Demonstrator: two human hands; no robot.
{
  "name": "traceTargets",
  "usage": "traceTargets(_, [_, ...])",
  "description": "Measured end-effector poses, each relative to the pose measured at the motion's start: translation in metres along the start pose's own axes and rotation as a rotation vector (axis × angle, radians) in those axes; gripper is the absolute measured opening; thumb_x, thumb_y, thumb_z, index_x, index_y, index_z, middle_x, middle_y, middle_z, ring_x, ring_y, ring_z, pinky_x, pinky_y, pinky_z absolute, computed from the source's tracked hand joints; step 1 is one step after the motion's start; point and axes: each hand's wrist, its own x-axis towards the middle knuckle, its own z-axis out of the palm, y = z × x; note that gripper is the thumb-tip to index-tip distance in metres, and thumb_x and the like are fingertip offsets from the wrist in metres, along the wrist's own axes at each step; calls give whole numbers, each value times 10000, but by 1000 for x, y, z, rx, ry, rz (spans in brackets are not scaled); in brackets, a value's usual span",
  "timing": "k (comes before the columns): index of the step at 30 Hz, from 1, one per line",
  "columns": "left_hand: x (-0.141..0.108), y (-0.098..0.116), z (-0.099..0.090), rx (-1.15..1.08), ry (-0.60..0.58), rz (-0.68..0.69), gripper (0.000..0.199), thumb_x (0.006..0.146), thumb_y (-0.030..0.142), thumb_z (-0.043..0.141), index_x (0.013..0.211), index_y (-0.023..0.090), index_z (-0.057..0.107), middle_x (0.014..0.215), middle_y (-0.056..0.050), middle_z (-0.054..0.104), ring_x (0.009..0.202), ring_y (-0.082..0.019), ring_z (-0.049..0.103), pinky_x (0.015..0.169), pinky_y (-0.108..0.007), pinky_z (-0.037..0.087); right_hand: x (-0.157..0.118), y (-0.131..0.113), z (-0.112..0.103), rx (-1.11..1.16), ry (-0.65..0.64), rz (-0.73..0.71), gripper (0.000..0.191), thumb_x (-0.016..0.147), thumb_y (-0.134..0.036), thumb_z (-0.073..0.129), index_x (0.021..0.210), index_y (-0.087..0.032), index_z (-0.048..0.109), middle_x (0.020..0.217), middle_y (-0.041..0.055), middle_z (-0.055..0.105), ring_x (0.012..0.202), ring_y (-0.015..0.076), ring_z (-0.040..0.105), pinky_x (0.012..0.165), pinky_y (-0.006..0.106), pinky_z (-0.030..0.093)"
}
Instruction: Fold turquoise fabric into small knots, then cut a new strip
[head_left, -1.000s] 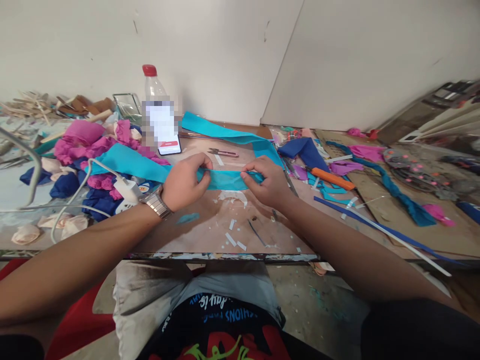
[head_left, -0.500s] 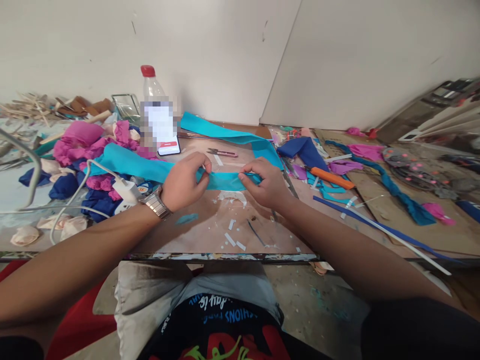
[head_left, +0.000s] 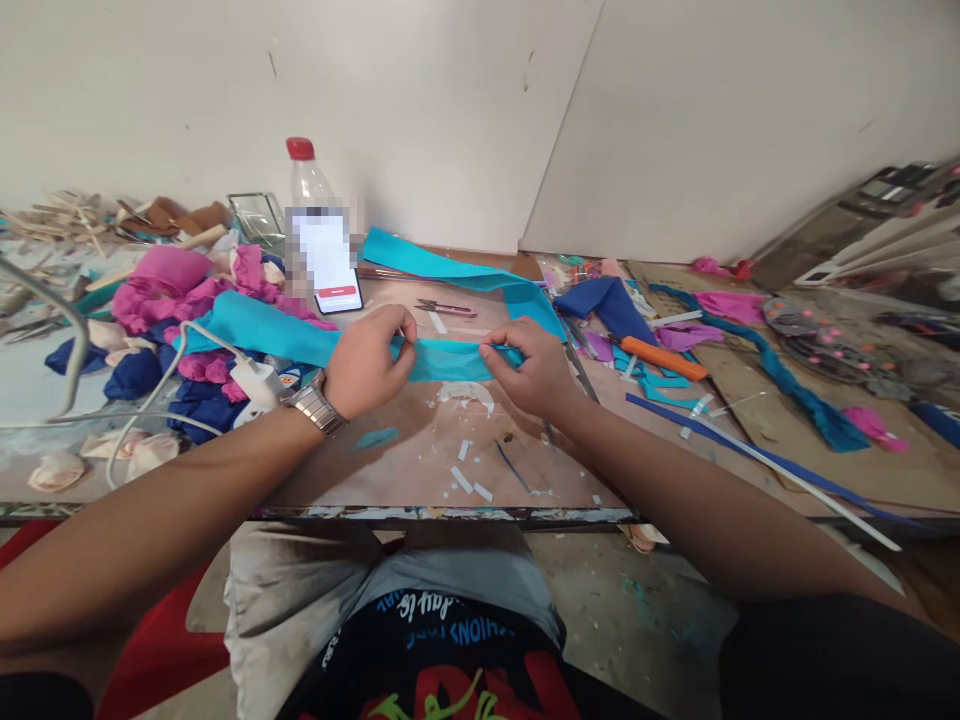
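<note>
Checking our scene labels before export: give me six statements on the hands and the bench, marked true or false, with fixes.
1. The left hand and right hand both hold the turquoise strip. True.
2. The metal watch is on the right arm. False: the metal watch is on the left arm.
3. The thread snips lie beyond the hands, touched by neither. True.
4. The orange tool lies to the left of both hands. False: the orange tool lies to their right.
5. The phone is in front of the bottle. True.
6. The bottle cap is blue. False: the bottle cap is red.
</note>
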Motion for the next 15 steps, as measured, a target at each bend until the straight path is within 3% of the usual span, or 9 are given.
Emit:
traceTargets(6, [-3, 2, -1, -56, -58, 15, 230, 770, 135, 544, 987, 193, 597, 918, -49, 694, 805, -217, 628, 749, -343, 461, -1, 0, 2, 37, -36, 8, 132, 965, -310, 623, 865, -233, 661, 876, 47, 743, 864, 238, 649, 854, 403, 487])
traceTargets(10, [-7, 9, 1, -135, -205, 72, 260, 899, 303, 570, 1110, 184, 666, 1037, -71, 765, 937, -237, 698, 838, -348, 493, -3, -3, 6, 108, -135, -46, 167, 980, -348, 619, 879, -230, 680, 870, 50, 745, 861, 232, 649, 856, 397, 484])
traceTargets(12, [-9, 11, 3, -117, -279, 98, 293, 961, 415, 557, 1080, 196, 711, 1020, -67, 788, 910, -234, 713, 804, -336, 483, -5, -7, 7, 136, -178, -57, 187, 988, -366, 616, 881, -229, 685, 870, 52, 744, 852, 228, 649, 834, 386, 489])
traceTargets(15, [-10, 12, 5, -77, -350, 101, 305, 988, 426, 541, 946, 210, 751, 879, -36, 791, 739, -195, 688, 682, -312, 421, -7, -11, 8, 172, -221, -63, 202, 993, -377, 613, 885, -223, 687, 869, 54, 741, 834, 218, 653, 812, 373, 496])
